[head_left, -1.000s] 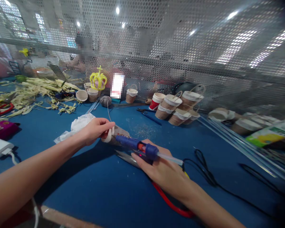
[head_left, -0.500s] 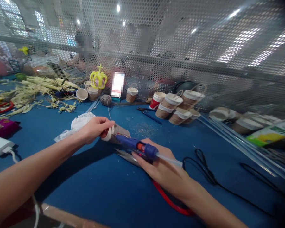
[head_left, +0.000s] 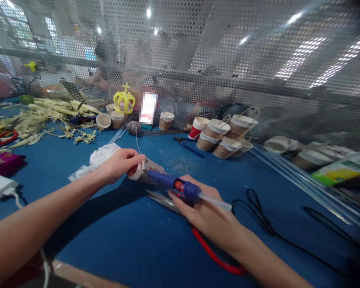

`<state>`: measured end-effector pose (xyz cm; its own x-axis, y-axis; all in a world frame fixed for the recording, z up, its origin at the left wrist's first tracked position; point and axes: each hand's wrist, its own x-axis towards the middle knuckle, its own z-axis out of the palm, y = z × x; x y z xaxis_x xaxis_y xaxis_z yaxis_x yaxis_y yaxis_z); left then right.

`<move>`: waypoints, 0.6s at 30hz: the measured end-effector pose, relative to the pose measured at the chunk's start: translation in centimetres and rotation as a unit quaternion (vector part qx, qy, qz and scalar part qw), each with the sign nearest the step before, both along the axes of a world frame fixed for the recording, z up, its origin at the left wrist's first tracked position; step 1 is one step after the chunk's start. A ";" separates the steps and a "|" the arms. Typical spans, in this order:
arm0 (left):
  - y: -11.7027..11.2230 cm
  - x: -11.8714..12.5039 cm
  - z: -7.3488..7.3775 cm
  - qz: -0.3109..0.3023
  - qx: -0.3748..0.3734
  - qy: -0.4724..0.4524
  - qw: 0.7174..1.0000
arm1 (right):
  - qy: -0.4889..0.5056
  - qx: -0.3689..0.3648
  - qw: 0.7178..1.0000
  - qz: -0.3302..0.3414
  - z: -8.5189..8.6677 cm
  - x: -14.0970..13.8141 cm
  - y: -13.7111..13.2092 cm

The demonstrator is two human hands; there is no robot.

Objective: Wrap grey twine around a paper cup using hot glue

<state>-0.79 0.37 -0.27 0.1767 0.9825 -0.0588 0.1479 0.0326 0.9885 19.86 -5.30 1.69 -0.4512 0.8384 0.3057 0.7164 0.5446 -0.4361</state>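
My left hand [head_left: 127, 162] pinches the rim of a paper cup [head_left: 152, 165] that lies on its side and is wrapped in grey-brown twine. A strand runs from the cup back to a grey ball of yarn [head_left: 133, 127]. In my right hand [head_left: 208, 208] is a blue hot glue gun [head_left: 165, 179], with a clear glue stick [head_left: 215, 201] jutting from its rear. Its nozzle is at the cup's side; whether it touches, I cannot tell. Under my right hand lie scissors with red handles [head_left: 214, 256], partly hidden by that hand.
Twine-wrapped cups [head_left: 217, 129] stand at the back right, near pliers [head_left: 189, 147]. Clear glue sticks [head_left: 303, 186] and a black cable [head_left: 264, 220] lie to the right. Left are a crumpled white plastic bag [head_left: 103, 154], a white charger [head_left: 1, 186] and dried husks [head_left: 57, 108]. Behind rises a perforated metal screen [head_left: 180, 60].
Both hands keep nearly the same place. The glue gun's tip has shifted very slightly to the right along the cup, and the view has moved a little.
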 end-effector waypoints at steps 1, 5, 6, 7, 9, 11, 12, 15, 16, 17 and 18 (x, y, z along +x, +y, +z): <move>0.0 0.0 0.0 -0.003 0.002 0.002 1.000 | 0.002 0.000 1.000 -0.003 0.0 0.0 0.0; 0.0 0.0 0.0 -0.015 0.012 0.012 1.000 | 0.005 -0.005 1.000 -0.008 0.3 0.0 -0.1; 0.0 -0.1 0.0 -0.017 0.015 0.016 1.000 | 0.005 -0.011 1.000 -0.005 0.4 0.0 -0.1; 0.0 -0.1 0.0 -0.020 0.020 0.020 0.999 | 0.005 -0.017 1.000 -0.002 0.4 0.0 -0.1; 0.0 -0.1 0.0 -0.025 0.032 0.028 0.999 | 0.011 -0.025 1.000 0.005 0.5 0.1 -0.1; 0.0 -0.2 0.0 -0.031 0.042 0.037 0.998 | 0.022 -0.030 0.999 0.009 0.4 0.1 -0.1; 0.0 -0.2 0.0 -0.032 0.045 0.040 0.998 | 0.029 -0.029 0.999 0.007 0.4 0.1 0.0; -0.1 -0.2 0.1 -0.042 0.052 0.052 0.996 | 0.033 -0.019 0.999 -0.002 0.3 0.1 0.2; -0.1 -0.2 0.1 -0.046 0.056 0.057 0.996 | 0.032 -0.012 0.999 -0.008 0.3 0.2 0.2; -0.2 -0.2 0.2 -0.049 0.060 0.065 0.995 | 0.030 -0.006 0.999 -0.011 0.2 0.2 0.2; -0.2 -0.2 0.3 -0.052 0.064 0.073 0.994 | 0.029 -0.002 0.999 -0.012 0.2 0.2 0.2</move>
